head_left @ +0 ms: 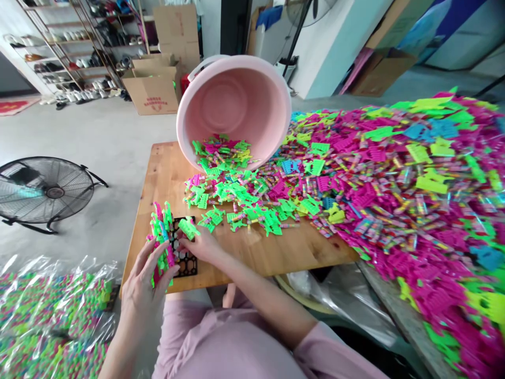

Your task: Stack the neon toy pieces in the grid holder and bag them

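A black plastic grid tray (187, 261) lies at the near left of the wooden table (260, 252). Green and pink plastic toy pieces (161, 231) stand in a row along the tray's left side. My left hand (145, 279) is cupped around this row, fingers curled against the pieces. My right hand (200, 243) pinches a green toy piece (188, 228) just above the tray. A spread of loose green and pink pieces (244, 195) lies on the table beyond the tray.
A pink bucket (236, 100) lies tipped on its side, spilling pieces. A huge heap of pink, green and blue pieces (414, 179) fills the right. Clear bags of pieces (51, 316) lie at bottom left. A floor fan (43, 190) stands left; cardboard boxes (153, 87) behind.
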The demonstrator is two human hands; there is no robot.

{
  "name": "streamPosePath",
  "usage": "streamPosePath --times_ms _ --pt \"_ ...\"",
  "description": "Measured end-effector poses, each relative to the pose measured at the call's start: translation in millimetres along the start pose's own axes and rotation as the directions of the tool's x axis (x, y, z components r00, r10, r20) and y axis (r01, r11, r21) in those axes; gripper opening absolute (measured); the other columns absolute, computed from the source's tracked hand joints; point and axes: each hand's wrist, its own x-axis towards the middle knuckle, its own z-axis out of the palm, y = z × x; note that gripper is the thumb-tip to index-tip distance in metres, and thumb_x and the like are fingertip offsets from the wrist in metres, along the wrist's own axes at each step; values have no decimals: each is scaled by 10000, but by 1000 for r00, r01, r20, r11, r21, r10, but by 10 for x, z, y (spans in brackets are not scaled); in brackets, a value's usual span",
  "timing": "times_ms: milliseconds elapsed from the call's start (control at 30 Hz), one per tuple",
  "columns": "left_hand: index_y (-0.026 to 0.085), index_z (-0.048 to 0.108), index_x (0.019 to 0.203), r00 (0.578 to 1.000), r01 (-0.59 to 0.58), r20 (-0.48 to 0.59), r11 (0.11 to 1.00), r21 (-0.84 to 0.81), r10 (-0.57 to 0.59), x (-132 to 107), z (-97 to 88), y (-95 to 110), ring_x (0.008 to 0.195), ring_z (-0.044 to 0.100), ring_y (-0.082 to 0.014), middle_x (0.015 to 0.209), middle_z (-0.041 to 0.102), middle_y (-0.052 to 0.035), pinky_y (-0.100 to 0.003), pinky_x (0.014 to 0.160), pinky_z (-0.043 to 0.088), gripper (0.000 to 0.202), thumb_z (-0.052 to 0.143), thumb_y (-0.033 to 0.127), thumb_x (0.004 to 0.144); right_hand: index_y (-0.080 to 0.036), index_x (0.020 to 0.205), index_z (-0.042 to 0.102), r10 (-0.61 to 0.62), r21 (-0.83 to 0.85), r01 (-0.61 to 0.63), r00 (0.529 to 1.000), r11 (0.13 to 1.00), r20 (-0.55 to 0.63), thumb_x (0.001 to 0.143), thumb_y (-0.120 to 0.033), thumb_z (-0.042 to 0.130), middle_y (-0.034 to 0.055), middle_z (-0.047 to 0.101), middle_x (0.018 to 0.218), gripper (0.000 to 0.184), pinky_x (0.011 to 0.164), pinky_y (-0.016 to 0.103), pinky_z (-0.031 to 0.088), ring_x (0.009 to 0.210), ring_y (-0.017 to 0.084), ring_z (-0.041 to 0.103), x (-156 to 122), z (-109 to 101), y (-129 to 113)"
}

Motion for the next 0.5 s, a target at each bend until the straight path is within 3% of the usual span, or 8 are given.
streamPosePath --times_ms 67,200,300,400,500 --pt "328 531 1323 1000 -5 0 1000 21 5 -1 6 -25 1294 521 -285 1439 508 -50 -389 928 545 426 511 450 915 -206 941 636 26 -7 -26 1000 1000 16 857 -197 627 -10 712 786 85 602 222 489 679 149 687 0 90 -5" --pt "341 507 1344 1000 -25 19 999 41 25 -5 15 -74 1290 525 -279 1444 501 -48 -373 893 556 451 521 457 909 -205 990 644 84 -54 -83 996 995 32 815 -224 697 -9 715 783 184 567 213 453 645 147 676 32 147 -46" --pt "346 505 1346 1000 -8 19 999 36 7 -7 8 -50 1270 543 -274 1448 497 -44 -365 875 557 448 510 463 914 -215 969 678 32 -169 -34 999 985 -14 778 -241 733 -10 718 781 200 612 218 428 704 154 664 31 87 -72" --pt "341 517 1328 1000 15 14 999 34 -15 -7 -6 4 1287 526 -282 1447 498 -46 -377 869 551 425 490 466 923 -213 906 705 -32 -163 27 999 986 -29 778 -265 728 -14 724 799 140 606 208 397 710 142 645 17 46 -72" --pt "336 518 1322 1000 16 9 1000 21 -16 -4 -13 33 1307 506 -284 1440 504 -45 -389 875 546 420 485 470 925 -206 854 716 -20 -184 18 1000 983 -8 776 -275 733 -10 728 778 105 584 208 374 702 142 640 24 65 -53"
